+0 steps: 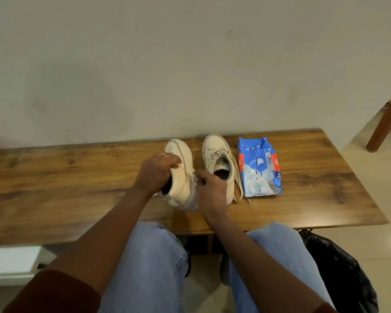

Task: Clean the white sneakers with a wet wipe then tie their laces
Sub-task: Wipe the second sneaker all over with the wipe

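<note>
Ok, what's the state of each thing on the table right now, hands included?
Left hand: grips the held sneaker at its opening.
Held sneaker: tipped on its side, lace loose.
Right hand: fingers pinch a wet wipe against the held sneaker.
Other sneaker: upright on the table, laces untied and trailing.
Wipes pack: lying flat beside the other sneaker; flap unclear.

Quick count: 2 white sneakers point(181, 186) point(215, 152), 1 blue pack of wet wipes point(259, 168), 1 wet wipe point(192, 203), 2 hands point(155, 175) point(212, 188), 1 bench point(77, 177), 1 black bag point(336, 267).
</note>
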